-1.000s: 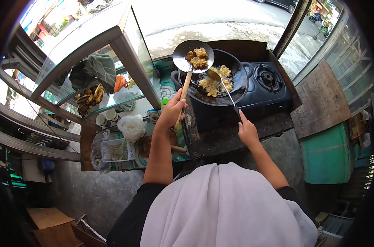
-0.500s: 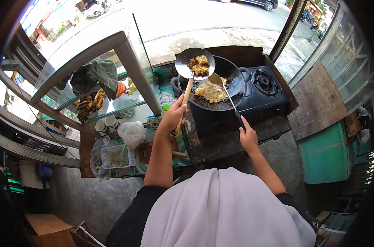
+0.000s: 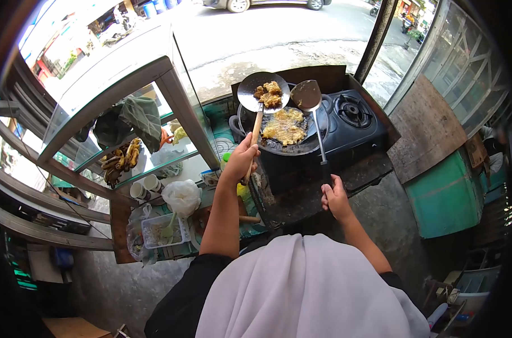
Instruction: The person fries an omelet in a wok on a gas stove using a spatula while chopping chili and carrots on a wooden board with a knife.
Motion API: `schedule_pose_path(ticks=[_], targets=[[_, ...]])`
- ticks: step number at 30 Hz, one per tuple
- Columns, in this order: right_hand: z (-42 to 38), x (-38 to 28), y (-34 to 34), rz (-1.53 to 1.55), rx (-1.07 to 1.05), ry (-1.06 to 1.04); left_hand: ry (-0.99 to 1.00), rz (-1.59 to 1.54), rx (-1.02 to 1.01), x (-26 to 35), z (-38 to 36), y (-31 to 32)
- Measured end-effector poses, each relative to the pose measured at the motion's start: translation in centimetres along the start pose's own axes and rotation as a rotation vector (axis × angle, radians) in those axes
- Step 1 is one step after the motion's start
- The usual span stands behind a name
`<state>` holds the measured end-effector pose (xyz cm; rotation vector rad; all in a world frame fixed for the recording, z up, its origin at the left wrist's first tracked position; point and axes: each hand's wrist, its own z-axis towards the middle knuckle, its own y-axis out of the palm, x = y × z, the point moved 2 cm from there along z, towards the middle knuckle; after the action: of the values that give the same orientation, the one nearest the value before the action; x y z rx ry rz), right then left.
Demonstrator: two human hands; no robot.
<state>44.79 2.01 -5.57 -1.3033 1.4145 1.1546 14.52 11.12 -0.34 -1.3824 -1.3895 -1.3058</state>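
My left hand [image 3: 242,159] is closed round the wooden handle of a round metal skimmer [image 3: 248,93], which is held over the left part of the wok. Several browned fried pieces [image 3: 271,94] lie in the skimmer. My right hand [image 3: 336,197] grips the black handle of a metal spatula [image 3: 306,94], its blade raised above the wok's far right rim. Below them, a golden, lacy fried mass [image 3: 285,126] sits in bubbling oil in the dark wok [image 3: 308,147]. The wok stands on the left side of the stove.
A bare burner [image 3: 354,110] is right of the wok. On the left stand a glass case [image 3: 168,84] with bananas [image 3: 121,160], cups [image 3: 153,183], a plastic bag [image 3: 182,198] and a white tub [image 3: 149,232]. A wooden board [image 3: 427,132] leans at the right.
The spatula has lifted out of the oil, with its blade now above the wok's far rim. The skimmer has shifted slightly left relative to the wok. A different car shows on the road.
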Motion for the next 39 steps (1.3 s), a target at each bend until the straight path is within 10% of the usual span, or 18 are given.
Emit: schedule_pose_path(ticks=[13,39], targets=[[-0.8,1.9,3.6,-0.172,0.221,-0.215,-0.066,-0.063,-0.156,-2.2,1.5,-1.0],[-1.7,0.2,2.8,0.035,0.025,0.318,-0.041,0.041,-0.158,0.0,-2.0,-4.0]])
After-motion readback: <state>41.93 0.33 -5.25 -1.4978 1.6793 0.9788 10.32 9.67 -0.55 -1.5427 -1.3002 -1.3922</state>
